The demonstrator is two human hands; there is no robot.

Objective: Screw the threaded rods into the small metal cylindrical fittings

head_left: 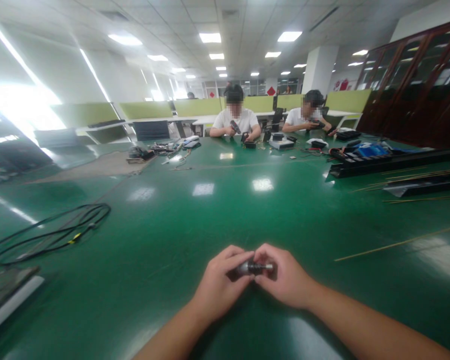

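Note:
Low in the middle of the view, both hands meet around a small dark cylindrical part with a silvery metal shaft [255, 268]. My left hand [221, 277] is closed on its thicker grey-and-black end. At the shaft end, the curled fingers and thumb of my right hand [285, 277] close around the part from the other side. The shaft points right, toward that palm. Fingers hide much of the part, and its exact kind cannot be made out. Beneath both hands is the glossy green tabletop [165, 300].
A coiled black cable [78, 225] lies left, above a flat panel [11, 300]. Thin rods [393, 245] and black metal channels [390, 162] are at right. Across the table, two people [235, 120] handle tools among scattered parts [281, 141].

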